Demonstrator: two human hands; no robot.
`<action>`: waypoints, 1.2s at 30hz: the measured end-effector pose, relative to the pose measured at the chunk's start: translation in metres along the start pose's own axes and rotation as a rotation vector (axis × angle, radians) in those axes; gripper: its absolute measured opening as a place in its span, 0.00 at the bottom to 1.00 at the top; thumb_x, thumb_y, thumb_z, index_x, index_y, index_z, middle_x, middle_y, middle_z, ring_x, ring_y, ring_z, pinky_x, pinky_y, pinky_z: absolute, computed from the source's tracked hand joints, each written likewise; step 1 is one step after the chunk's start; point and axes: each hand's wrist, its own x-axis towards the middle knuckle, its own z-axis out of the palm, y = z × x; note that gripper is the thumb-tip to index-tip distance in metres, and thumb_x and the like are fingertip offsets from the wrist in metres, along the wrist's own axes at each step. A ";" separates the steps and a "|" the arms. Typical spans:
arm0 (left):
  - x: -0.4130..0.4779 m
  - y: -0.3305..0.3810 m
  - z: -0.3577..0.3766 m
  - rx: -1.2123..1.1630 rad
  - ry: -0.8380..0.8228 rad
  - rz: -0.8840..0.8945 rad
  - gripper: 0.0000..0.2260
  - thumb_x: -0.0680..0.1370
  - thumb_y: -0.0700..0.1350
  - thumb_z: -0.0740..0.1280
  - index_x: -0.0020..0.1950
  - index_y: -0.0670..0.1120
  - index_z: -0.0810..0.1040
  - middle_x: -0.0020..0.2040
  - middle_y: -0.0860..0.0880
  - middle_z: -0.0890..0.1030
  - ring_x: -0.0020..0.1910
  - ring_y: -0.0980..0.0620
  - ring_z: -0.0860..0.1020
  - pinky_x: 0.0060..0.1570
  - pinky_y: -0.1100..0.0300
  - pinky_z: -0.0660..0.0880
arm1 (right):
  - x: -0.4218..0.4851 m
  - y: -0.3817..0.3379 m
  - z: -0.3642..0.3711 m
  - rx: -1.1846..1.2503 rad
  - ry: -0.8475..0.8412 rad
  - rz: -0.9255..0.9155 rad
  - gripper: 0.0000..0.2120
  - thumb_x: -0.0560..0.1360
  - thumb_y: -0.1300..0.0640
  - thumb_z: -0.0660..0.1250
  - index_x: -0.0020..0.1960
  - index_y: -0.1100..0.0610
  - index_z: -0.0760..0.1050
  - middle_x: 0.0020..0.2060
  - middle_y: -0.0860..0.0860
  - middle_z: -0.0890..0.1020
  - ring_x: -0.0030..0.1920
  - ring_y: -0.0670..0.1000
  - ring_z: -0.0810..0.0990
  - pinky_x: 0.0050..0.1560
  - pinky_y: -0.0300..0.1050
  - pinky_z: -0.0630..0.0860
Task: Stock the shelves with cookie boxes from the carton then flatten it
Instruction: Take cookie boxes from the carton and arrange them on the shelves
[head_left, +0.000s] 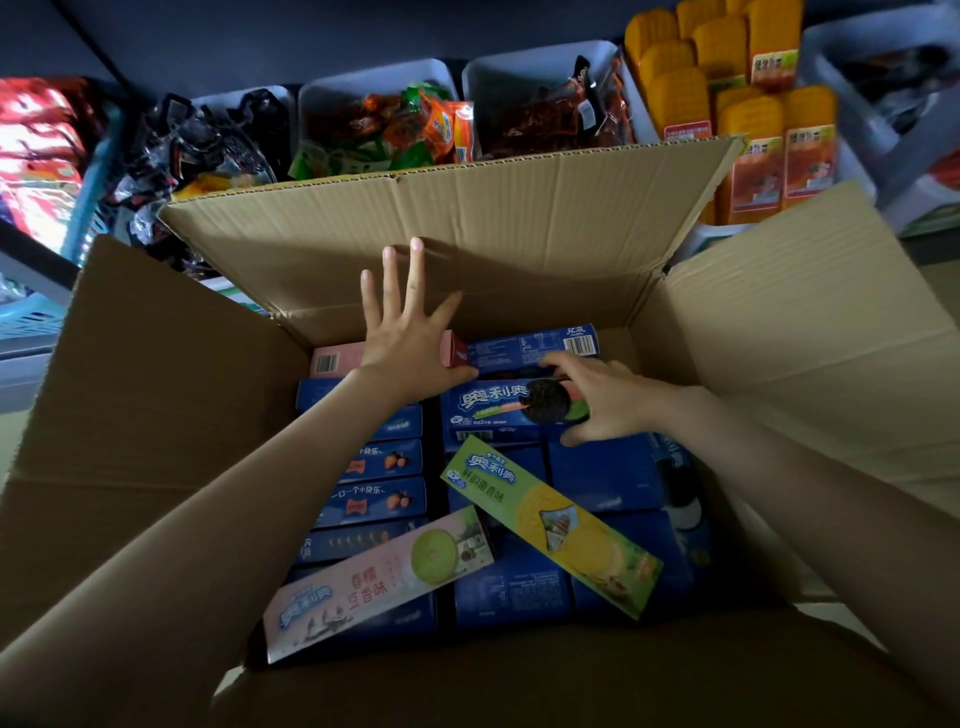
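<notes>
Ideally the right hand (597, 400), curled round the blue box (498, 413) at the carton's (156, 389) far end, should lift it straight up while the left hand (405, 338), spread flat, steadies the far flap (493, 223).

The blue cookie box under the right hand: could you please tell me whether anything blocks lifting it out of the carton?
Nothing visible does. The right hand grips the blue cookie box, which lies on top of the stack, and the carton has its flaps open above. The loose green box only meets its near edge.
</notes>
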 end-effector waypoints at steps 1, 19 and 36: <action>0.000 0.001 0.000 -0.007 0.008 -0.004 0.42 0.68 0.71 0.63 0.76 0.55 0.55 0.73 0.37 0.28 0.71 0.32 0.30 0.67 0.36 0.33 | 0.002 -0.001 -0.001 -0.005 -0.008 -0.004 0.47 0.67 0.43 0.75 0.74 0.47 0.49 0.73 0.50 0.62 0.72 0.54 0.60 0.69 0.53 0.56; 0.009 0.020 0.013 -0.078 0.060 -0.101 0.48 0.65 0.74 0.62 0.77 0.53 0.49 0.75 0.38 0.32 0.73 0.33 0.34 0.67 0.39 0.32 | 0.072 0.007 -0.014 -0.063 0.226 0.180 0.29 0.76 0.67 0.63 0.75 0.57 0.59 0.72 0.55 0.63 0.70 0.57 0.66 0.68 0.48 0.65; 0.015 0.017 0.016 -0.068 -0.001 -0.101 0.52 0.65 0.77 0.58 0.77 0.52 0.39 0.74 0.39 0.30 0.72 0.34 0.31 0.66 0.39 0.29 | 0.069 0.019 -0.027 -0.402 0.149 0.130 0.25 0.73 0.44 0.66 0.65 0.53 0.65 0.60 0.54 0.74 0.60 0.57 0.72 0.59 0.52 0.67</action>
